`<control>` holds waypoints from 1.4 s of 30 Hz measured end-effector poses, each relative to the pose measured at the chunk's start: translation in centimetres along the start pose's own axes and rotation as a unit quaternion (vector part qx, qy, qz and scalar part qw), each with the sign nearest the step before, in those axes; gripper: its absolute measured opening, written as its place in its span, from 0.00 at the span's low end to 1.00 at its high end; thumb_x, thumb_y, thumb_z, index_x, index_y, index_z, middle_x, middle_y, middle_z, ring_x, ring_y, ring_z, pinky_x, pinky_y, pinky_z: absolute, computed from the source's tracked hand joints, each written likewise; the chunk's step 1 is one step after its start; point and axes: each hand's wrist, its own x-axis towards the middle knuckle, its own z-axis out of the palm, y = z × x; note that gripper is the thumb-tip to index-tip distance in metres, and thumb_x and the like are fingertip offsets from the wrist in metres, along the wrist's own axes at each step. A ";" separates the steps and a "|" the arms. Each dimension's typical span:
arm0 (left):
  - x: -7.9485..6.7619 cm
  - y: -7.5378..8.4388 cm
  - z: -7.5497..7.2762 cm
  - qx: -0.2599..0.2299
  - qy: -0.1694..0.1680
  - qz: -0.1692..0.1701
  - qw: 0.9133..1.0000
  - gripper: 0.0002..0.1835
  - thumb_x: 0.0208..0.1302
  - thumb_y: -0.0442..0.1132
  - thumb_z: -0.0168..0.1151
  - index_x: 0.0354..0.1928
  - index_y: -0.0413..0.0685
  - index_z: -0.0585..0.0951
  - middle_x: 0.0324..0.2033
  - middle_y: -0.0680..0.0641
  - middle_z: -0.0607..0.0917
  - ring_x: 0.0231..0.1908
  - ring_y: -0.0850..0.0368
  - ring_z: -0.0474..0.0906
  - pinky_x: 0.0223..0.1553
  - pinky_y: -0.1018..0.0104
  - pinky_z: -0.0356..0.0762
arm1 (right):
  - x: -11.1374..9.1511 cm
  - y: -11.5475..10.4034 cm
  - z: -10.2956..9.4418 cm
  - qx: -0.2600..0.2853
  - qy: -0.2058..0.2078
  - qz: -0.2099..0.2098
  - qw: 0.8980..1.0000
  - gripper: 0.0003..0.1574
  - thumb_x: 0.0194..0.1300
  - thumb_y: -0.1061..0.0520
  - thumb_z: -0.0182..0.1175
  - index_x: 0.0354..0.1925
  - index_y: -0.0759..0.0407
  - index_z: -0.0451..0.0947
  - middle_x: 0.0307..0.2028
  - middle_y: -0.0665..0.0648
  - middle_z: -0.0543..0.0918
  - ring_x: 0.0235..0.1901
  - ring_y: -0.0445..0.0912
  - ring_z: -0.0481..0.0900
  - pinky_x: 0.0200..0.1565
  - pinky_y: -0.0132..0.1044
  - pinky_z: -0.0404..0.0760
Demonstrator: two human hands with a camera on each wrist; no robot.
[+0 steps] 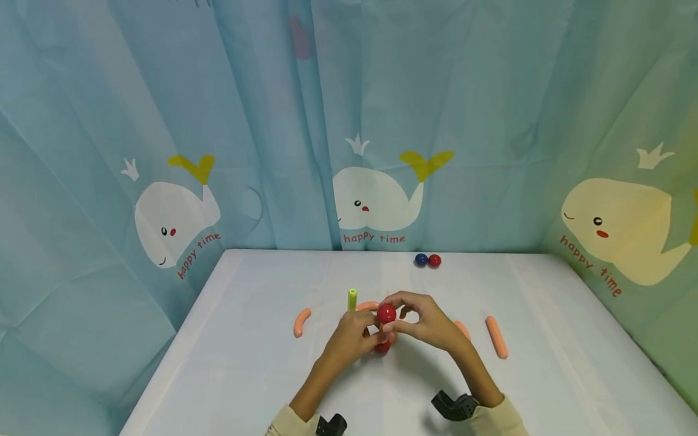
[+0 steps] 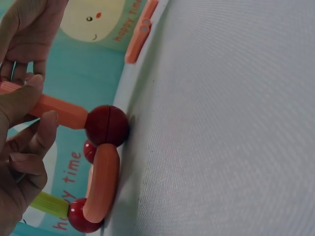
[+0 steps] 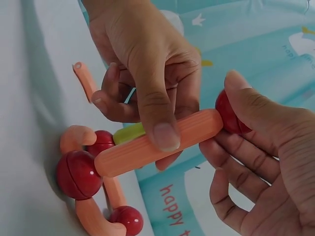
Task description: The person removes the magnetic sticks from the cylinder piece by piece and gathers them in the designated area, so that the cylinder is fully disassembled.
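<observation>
My left hand [image 1: 349, 339] pinches a straight orange rod [image 3: 130, 155] between thumb and fingers. The rod stands on a red ball [image 3: 78, 174] of a small frame low on the table. At the rod's upper end, my right hand [image 1: 428, 321] holds another red ball [image 1: 386, 313] with thumb and fingers, touching the rod tip. Curved orange rods [image 2: 103, 182] link the frame's lower balls. From a further red ball [image 2: 83, 216] rises a lime-green rod [image 1: 352, 301], partly behind my left hand in the right wrist view.
A curved orange rod [image 1: 302, 322] lies to the left on the white table [image 1: 229, 375]. To the right are a straight orange rod [image 1: 497, 336] and another orange piece [image 1: 462, 329] partly behind my wrist. A blue ball [image 1: 421, 260] and a red ball [image 1: 434, 261] sit near the back curtain.
</observation>
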 end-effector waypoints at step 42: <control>0.0 0.0 -0.2 -0.033 -0.020 -0.028 0.999 0.07 0.62 0.44 0.68 0.34 0.49 0.86 0.31 0.54 0.87 0.13 0.76 0.68 0.17 0.83 0.67 | 0.0 3.2 -2.2 0.006 0.105 0.111 0.988 0.24 0.63 0.59 0.66 0.57 0.60 0.75 0.47 0.61 0.84 0.43 0.37 0.80 0.43 0.30 0.82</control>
